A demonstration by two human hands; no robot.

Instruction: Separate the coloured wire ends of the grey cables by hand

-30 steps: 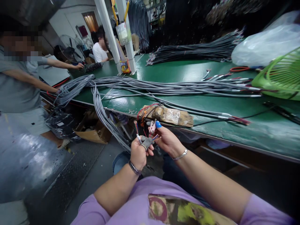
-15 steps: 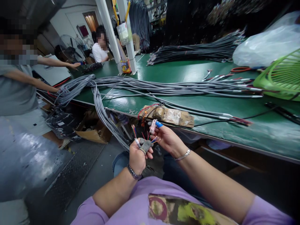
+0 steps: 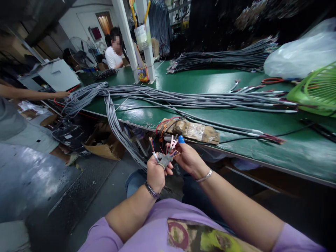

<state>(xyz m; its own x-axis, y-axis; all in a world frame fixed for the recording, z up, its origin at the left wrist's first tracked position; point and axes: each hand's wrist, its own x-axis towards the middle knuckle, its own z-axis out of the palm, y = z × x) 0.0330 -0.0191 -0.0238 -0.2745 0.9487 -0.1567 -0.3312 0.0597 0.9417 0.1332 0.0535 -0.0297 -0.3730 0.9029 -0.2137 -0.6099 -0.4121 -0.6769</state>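
Observation:
My left hand [image 3: 156, 172] is closed round the end of a grey cable [image 3: 154, 154], whose thin coloured wires fan out above my fist; a grey cot covers its thumb. My right hand [image 3: 187, 157], with a blue cot on one fingertip, pinches a small red alligator clip [image 3: 172, 142] just above those wires. Both hands hover below the front edge of the green table [image 3: 210, 115]. Right behind them a taped brown block [image 3: 193, 130] with red and black leads sits on the table edge.
A long bundle of grey cables [image 3: 168, 98] lies across the table and hangs off its front edge. More cable bundles lie at the back, a white plastic bag and a green basket [image 3: 315, 89] at right. A person's arm reaches in from the left; another person sits behind.
The clip in my right hand has dropped closer to the fanned wires. The person at left has shifted mostly out of view, with only an arm left over the cables.

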